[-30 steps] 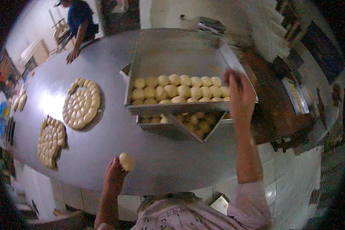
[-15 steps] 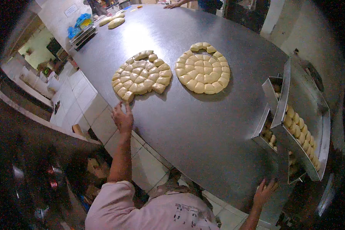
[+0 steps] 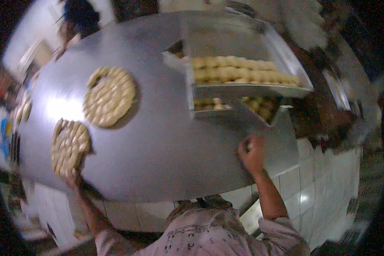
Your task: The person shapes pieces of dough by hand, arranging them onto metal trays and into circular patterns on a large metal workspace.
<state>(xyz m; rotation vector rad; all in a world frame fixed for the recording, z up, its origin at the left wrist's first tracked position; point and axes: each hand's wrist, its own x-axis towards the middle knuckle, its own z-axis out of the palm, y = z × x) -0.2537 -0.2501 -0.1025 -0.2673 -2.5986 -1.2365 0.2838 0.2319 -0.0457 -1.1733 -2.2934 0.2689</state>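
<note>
Table [image 3: 179,149], grey metal. Spread across most of the view.

Shirt [image 3: 205,232], pale pink, printed. Showed at the lower edge, between both forearms.

Tray [image 3: 230,40], metal, walled. Stood on the right half of the table, stacked over others; bare at the back, filled at the front with balls [image 3: 243,77] of dough.

Lower trays [image 3: 211,114]. Jutted from beneath at differing angles, one with a corner turned toward the near edge; likewise held balls.

Other person [image 3: 82,17], dark top. Stood beyond the table at far left, blurred.

Far round [image 3: 110,97], dough, scored into many pieces. Lay flat on the left half of the table, with a gap toward its upper left.

Near round [image 3: 70,145], scored alike. Lay just beside the far round, close to the table's near left edge; ragged along the right side.

Right hand [image 3: 252,153]. Showed over the table, near the lower trays, well apart from both rounds. Had fingers curled inward about a pale patch; could not tell whether gripping dough or framing bare table.

Left hand [image 3: 74,181]. Met the near end of the near round, apparently touching. Too blurred; could not tell fingers spread from closed, or gripping.

Balls. Sat in close rows, light yellow, smeared by motion.
</note>
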